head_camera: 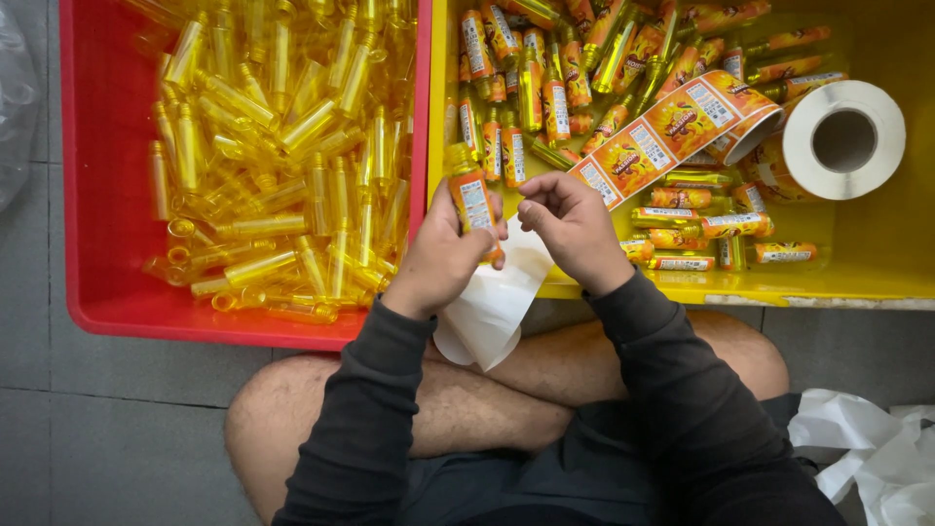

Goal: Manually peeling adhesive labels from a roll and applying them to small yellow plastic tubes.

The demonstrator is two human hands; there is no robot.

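Between the two bins, just above our crossed legs, our hands meet over the work. Our left hand is closed around a small yellow bottle, fingers wrapped over its lower half; the bottle stands nearly upright with its neck up, and an orange-and-white label already shows on its side. Our right hand sits just beside it, fingers curled in a narrow pinch at the end of the label strip; whether the fingertips actually hold a label we cannot tell, since they are turned away from us. From that hand the strip of orange printed labels runs up and to the right to a white roll lying in the yellow bin. White backing paper hangs down below both hands and curls over our knee. Labelled bottles fill the upper part of the yellow bin, and a few more lie near the strip at its front edge. To the left, touching the yellow bin, the red bin holds a heap of bare yellow bottles. Crumpled white paper lies on the grey floor at lower right, beside our right sleeve.
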